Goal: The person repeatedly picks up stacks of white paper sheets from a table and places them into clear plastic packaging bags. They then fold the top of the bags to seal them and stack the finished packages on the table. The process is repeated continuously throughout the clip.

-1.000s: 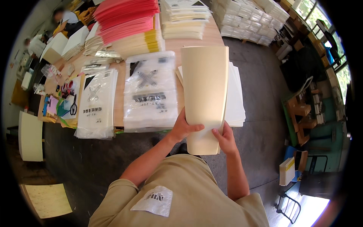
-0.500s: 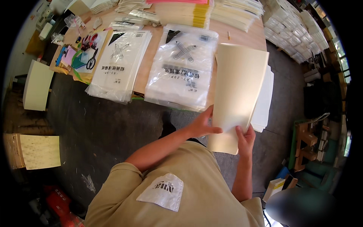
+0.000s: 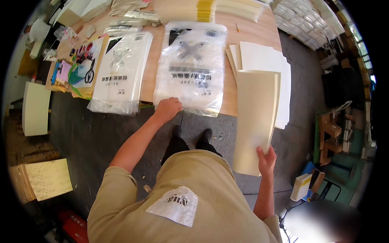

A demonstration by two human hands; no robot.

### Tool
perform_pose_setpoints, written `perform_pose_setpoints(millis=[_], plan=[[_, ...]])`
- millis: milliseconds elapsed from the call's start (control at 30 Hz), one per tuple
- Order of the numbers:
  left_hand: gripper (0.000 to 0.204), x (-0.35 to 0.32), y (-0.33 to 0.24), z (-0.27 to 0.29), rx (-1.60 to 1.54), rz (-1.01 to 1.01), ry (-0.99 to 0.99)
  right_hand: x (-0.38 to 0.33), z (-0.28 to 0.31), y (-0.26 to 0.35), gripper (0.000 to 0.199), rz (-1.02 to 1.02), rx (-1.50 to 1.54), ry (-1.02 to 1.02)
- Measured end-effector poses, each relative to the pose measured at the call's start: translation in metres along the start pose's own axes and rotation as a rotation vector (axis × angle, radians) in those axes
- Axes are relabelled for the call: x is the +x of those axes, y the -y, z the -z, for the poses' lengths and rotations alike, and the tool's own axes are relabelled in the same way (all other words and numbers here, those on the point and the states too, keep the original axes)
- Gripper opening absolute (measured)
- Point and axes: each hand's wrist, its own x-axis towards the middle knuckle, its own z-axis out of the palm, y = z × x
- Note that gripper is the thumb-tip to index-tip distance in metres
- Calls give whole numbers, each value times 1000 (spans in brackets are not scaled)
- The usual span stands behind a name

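Mostly behind and left of the right hand and its grip spreads a tan shirt with short sleeves and a whitish, black-marked patch, while left of that grip show dark trousers and, farther forward, dark shoes.

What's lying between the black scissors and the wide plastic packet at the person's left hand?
In the head view, a stack of printed plastic packets lies between the scissors and the wide packet, plus a strip of wooden tabletop.
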Motion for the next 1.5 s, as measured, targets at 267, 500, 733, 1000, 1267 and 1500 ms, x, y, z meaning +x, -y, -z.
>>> perform_pose_setpoints(millis=[267,500,733,1000,1267,1500], plan=[[25,55,-3,46,-508,69,244,-71,-58,13,24,8,-110,-94],[24,57,-14,36,-63,-246,317,-129,-113,28,23,12,-179,-188],[24,59,-13,24,-169,-246,280,-179,-158,14,26,-45,-295,-228],[26,75,-26,69,-574,-118,504,-185,-209,-26,28,91,-538,-295],[24,75,-25,65,-376,-280,234,-197,-206,-30,30,31,-834,-243],[23,67,-40,62,-289,-385,155,-206,-209,-30,31,148,-658,-387]])
